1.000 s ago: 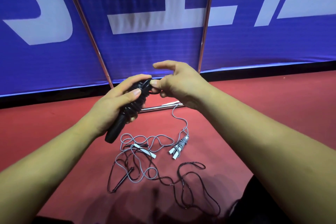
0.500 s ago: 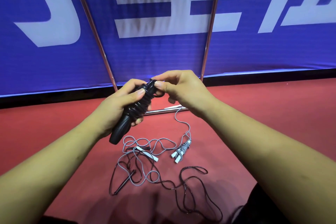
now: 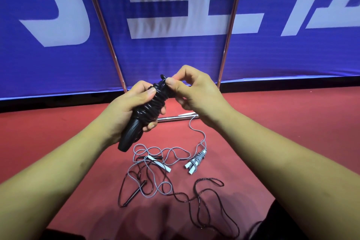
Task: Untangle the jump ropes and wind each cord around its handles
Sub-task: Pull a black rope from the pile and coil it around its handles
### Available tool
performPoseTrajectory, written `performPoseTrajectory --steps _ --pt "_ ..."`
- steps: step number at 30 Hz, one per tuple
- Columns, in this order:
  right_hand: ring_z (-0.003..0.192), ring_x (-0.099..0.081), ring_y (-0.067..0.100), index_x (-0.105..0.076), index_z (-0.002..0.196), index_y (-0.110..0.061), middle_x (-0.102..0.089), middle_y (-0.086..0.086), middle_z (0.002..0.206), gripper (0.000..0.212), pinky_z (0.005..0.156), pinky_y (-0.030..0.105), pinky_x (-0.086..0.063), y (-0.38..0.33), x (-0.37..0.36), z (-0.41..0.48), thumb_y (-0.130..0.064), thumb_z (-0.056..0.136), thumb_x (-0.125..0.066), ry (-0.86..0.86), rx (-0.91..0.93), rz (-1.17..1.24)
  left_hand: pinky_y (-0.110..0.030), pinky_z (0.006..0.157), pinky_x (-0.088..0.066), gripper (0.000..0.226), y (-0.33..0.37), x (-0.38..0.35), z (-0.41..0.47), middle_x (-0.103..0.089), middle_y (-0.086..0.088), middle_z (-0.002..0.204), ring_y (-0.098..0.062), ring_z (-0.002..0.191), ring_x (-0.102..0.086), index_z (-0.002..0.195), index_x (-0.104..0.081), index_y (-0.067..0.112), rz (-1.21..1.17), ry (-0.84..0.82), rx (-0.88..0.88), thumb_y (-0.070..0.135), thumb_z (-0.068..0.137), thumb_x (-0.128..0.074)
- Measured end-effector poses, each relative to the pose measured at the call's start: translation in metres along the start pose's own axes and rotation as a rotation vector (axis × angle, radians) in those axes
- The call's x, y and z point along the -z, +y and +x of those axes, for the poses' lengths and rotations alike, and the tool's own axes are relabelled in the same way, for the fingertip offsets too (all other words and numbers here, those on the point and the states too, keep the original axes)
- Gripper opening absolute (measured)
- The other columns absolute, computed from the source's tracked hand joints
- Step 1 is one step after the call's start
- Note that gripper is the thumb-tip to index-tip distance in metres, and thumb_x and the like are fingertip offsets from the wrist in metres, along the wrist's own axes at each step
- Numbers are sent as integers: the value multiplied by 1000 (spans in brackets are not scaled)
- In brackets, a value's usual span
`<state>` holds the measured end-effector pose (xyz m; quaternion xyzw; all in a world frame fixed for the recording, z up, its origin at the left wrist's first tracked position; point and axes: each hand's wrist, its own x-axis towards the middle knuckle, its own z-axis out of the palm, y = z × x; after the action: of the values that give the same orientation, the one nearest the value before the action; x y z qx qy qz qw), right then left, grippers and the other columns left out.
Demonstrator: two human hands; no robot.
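left hand (image 3: 126, 112) curls round the black plastic handles (image 3: 129, 138) wound in glossy black cord (image 3: 151, 108), bracing them above the red floor (image 3: 282, 122); right hand (image 3: 194, 93) pinches the cord end (image 3: 163, 78) up top (probably tucking it).

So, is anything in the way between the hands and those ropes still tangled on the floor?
Nothing visible lies between them. The tangle of grey and black cords sits on the red floor just below. Both hands are busy, though: the left hand grips the wound black rope, and the right hand pinches its cord end.
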<state>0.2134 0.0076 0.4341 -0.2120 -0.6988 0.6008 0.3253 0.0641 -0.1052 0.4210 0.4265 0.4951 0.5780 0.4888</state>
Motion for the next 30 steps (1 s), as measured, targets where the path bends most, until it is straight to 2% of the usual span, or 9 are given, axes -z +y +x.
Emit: performPoseTrajectory --steps 3,5,7,10,14,17,22,25,30 --pt "54 -41 20 -52 73 -12 -52 15 74 35 48 27 -33 0 -4 3 -39 90 -67 15 -143 64 -31 49 -43 26 2 6 0 -63 -23 83 -26 57 -52 97 -46 15 258 13 11 34 86 -60" --pt "54 -42 18 -56 73 -10 -51 8 64 38 50 25 -35 -4 1 3 -42 87 -69 -27 -168 -90 -30 53 -47 29 1 8 -1 -65 -25 86 -24 59 -56 99 -48 19 453 18 1 34 86 -69" --pt "47 -41 11 -61 71 -10 -49 -4 52 31 48 18 -34 -8 6 2 -35 87 -71 -54 -127 -287 -30 54 -49 29 0 9 -1 -68 -15 78 -17 56 -58 99 -48 20 555 49 -31 33 88 -71" --pt "42 -42 1 -66 72 -12 -49 -11 49 26 47 11 -32 -9 7 4 -28 92 -65 -50 -30 -504 -28 52 -50 30 -3 5 1 -65 -1 65 -13 52 -58 97 -49 21 643 127 -58 38 86 -71" --pt "61 -51 7 -64 81 -8 -59 -6 67 23 55 18 -37 -3 0 9 -22 96 -55 34 21 -644 -33 49 -48 11 -7 -2 6 -66 -13 76 -19 58 -59 98 -57 23 543 245 -55 31 94 -63" --pt "54 -45 10 -58 71 -14 -53 -6 59 28 58 27 -36 0 -2 12 -16 97 -51 137 -9 -476 -32 48 -47 11 -7 -5 9 -63 -8 76 -25 60 -58 100 -66 20 468 263 -15 23 99 -56" --pt "43 -48 16 -52 69 -7 -55 9 61 35 50 30 -46 -6 1 14 -9 103 -42 243 -53 61 -27 44 -43 25 3 -8 12 -59 -19 72 -25 47 -49 89 -58 5 272 244 77 26 100 -51" --pt "48 -56 16 -53 74 -3 -58 9 71 32 49 27 -51 -8 6 16 -12 103 -44 178 -71 195 -26 41 -42 25 4 -8 12 -61 -17 73 -25 47 -50 94 -56 8 198 248 69 31 100 -50" --pt "64 -61 24 -54 78 -2 -58 11 77 27 65 32 -57 -14 17 16 -14 101 -50 41 -101 325 -29 47 -46 38 4 -4 12 -63 -17 82 -27 52 -54 105 -56 9 91 166 62 45 92 -60"
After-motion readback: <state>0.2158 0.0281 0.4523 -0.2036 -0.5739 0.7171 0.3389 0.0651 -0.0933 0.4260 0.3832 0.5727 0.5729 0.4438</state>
